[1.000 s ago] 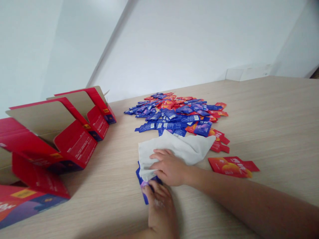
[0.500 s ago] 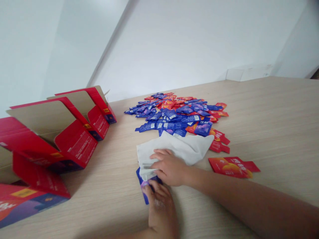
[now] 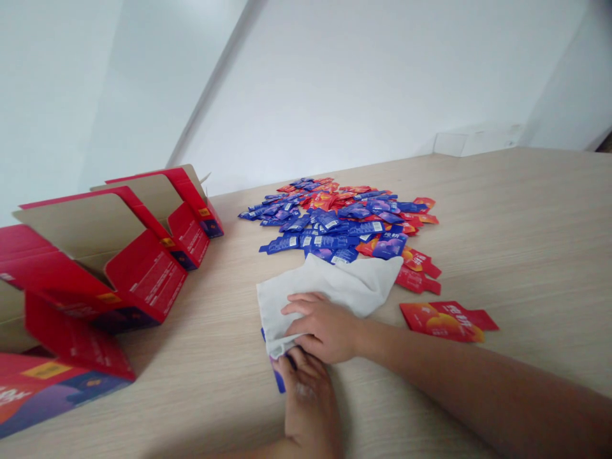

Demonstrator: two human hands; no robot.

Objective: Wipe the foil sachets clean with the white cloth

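Note:
My right hand (image 3: 325, 326) lies on a white cloth (image 3: 335, 278), its fingers stretched and somewhat spread over the fabric. Under the cloth's near left corner is a flat blue packet (image 3: 279, 380), mostly covered by the cloth and my hands. With curled fingers, my left hand (image 3: 308, 392) holds the packet's near end down against the table, just below the right hand. The left fingertips touch the cloth's edge and are partly hidden. A flat red-orange packet (image 3: 447, 321) with a tab lies to the right, beyond the right wrist.
A heap of blue and red packets (image 3: 329, 220) spreads behind the cloth. Several open red cardboard boxes (image 3: 143, 280) stand in a row along the left. The wooden table (image 3: 530, 236) meets a white wall, where a small white box-like piece (image 3: 478, 140) sits.
The cloth has slid a little left and toward me under my right hand, covering more of the blue packet. My left hand has stayed in place.

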